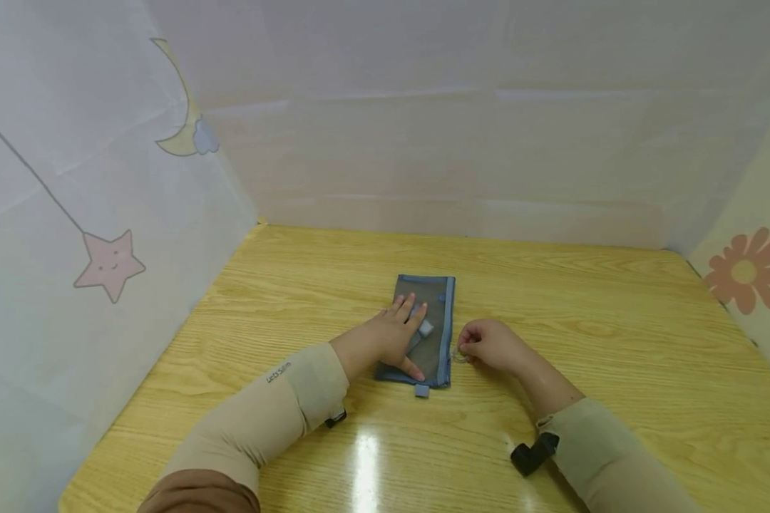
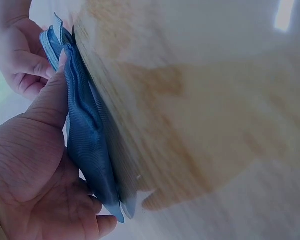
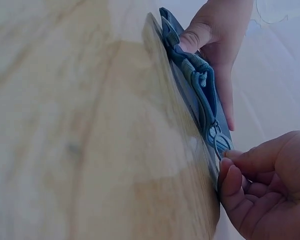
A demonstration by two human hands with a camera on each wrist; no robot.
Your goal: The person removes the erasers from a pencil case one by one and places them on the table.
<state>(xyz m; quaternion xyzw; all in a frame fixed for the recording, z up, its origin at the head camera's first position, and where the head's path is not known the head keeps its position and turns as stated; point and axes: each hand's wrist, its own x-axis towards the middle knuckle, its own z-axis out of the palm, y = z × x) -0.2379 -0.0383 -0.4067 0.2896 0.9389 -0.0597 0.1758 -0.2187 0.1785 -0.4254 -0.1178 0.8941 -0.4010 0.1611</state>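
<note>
A blue-grey mesh zipper pouch (image 1: 431, 291) lies on the table, its zipper edge along the right side. My left hand (image 1: 398, 340) rests on it with fingers spread, thumb near the bottom edge. My right hand (image 1: 493, 346) is beside the lower right corner. In the right wrist view, its thumb and forefinger pinch the zipper pull ring (image 3: 216, 146). The zipper edge looks parted above the ring there. A small pale item (image 1: 426, 328) shows at the mesh between the left fingers; the hand hides part of it. The left wrist view shows the pouch (image 2: 85, 145) bulging slightly.
The wood-grain table (image 1: 308, 278) reaches back to a pale fabric wall (image 1: 385, 157). More printed fabric stands at both sides, with a star (image 1: 110, 265) on the left and a flower (image 1: 747, 271) on the right. A small fabric tab (image 1: 421, 391) sticks out below the pouch.
</note>
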